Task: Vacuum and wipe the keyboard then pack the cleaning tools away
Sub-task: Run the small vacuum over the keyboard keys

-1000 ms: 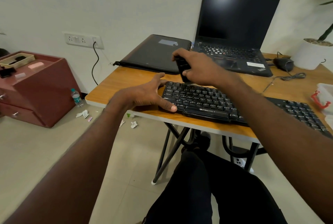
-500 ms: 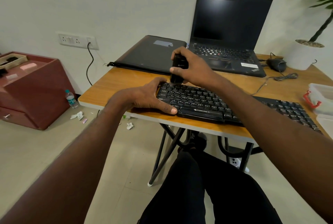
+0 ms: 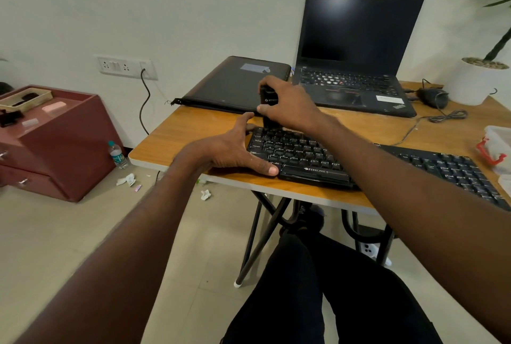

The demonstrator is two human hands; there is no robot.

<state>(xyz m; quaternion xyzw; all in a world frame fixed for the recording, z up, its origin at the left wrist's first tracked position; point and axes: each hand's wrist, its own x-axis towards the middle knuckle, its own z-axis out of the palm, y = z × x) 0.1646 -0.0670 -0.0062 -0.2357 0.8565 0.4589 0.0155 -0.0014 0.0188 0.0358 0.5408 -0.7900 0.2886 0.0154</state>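
Note:
A black Zebronics keyboard (image 3: 304,155) lies along the front edge of the wooden table (image 3: 193,128). My left hand (image 3: 229,150) grips its left end, thumb on the front edge and fingers reaching round the back. My right hand (image 3: 290,108) holds a small black handheld vacuum (image 3: 269,100) upright. The vacuum's lower end sits on the back row of keys near the keyboard's left corner. My right forearm crosses the middle of the keyboard and hides part of it.
Behind the keyboard are an open black laptop (image 3: 356,47), a dark laptop sleeve (image 3: 235,80), and a wired mouse (image 3: 432,96). A clear box with a red clasp (image 3: 497,144) and a white plant pot (image 3: 475,80) stand at the right. A red cabinet (image 3: 55,144), a water bottle (image 3: 117,154) and paper scraps (image 3: 125,179) are on the floor to the left.
My right hand has stood the vacuum upright and shifted it a little left along the back keys. My left hand has kept its hold on the keyboard's end.

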